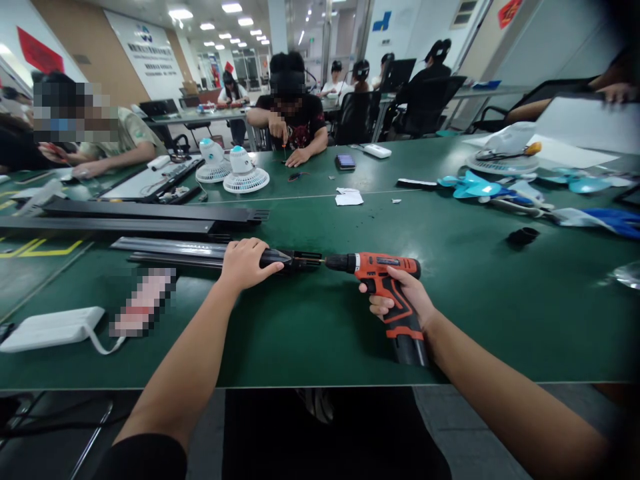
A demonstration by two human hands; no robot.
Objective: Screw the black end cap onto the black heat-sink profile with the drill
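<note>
My right hand (405, 297) is wrapped round the grip of an orange and black cordless drill (387, 265), its index finger near the trigger. The drill lies level and its bit points left, meeting the slotted end (307, 260) of a long black part. My left hand (247, 262) lies over that long, glossy black housing (170, 248), fingers across its top and thumb stretched toward the drill. Whether the bit sits inside a screw is too small to tell. The underside of the housing is hidden.
More long black panels (150, 215) lie behind my left hand. A white power bank (53, 329) is cabled to a blurred phone (145, 301) at left. White fan heads (245, 172), blue fan blades (475, 185) and a black cap (523, 236) stand farther off. A co-worker (287, 107) sits opposite.
</note>
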